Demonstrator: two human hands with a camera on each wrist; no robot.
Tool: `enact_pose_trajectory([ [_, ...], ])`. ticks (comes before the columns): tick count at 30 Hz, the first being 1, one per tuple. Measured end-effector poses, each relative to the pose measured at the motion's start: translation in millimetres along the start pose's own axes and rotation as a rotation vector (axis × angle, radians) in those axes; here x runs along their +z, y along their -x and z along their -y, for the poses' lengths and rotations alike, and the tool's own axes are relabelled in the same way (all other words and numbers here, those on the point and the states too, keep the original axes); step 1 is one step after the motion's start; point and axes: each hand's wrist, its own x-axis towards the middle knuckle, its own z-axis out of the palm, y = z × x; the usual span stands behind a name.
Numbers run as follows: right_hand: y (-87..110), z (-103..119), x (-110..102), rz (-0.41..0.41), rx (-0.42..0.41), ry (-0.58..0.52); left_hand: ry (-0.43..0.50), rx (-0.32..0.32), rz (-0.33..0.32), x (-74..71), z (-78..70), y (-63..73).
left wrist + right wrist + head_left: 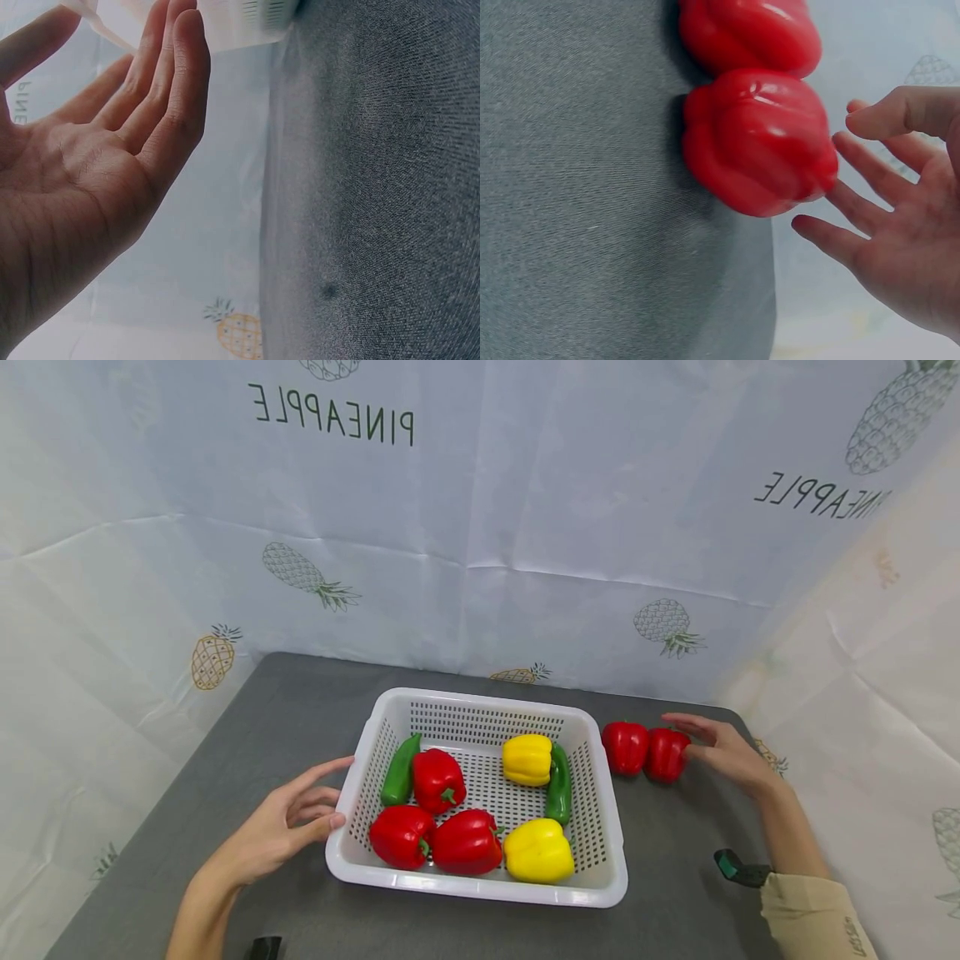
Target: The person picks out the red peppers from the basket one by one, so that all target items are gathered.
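Observation:
A white slotted plastic basket (480,893) stands on the dark grey table, holding red bell peppers (467,842), yellow bell peppers (538,851) and green chili peppers (558,787). My left hand (273,827) is at the basket's left rim, its fingers spread and relaxed with the fingertips right at the edge. To the right of the basket, two red bell peppers (626,747) lie side by side on the table. Beside the outer red bell pepper (757,142) is my right hand (726,753), fingers loosely extended, thumb apart, not wrapped around it.
A grey cloth covers the table (300,710). Behind it and at both sides hangs a pale curtain (450,510) printed with pineapples. A black strap piece (741,868) juts from the right wrist near the beige sleeve (813,917).

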Motion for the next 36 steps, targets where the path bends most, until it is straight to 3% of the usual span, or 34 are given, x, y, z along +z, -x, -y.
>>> enact_pose_trajectory([
  [5, 1.0, 6.5, -2.5, -0.028, -0.044, 0.018, -0.013, -0.008, -0.001, 0.4, -0.9, 0.0],
  [14, 3.3, 22.6, -4.9, -0.031, -0.106, -0.047, -0.032, -0.026, -0.010, 1.0, -1.9, -0.4],
  [26, 2.3, 46.0, -4.6, -0.031, -0.120, -0.043, -0.017, -0.013, -0.014, 0.5, -1.5, 0.3],
  [36, -0.3, 80.9, -4.4, 0.007, -0.102, -0.034, -0.015, -0.006, -0.019, 0.7, -1.2, -0.1],
])
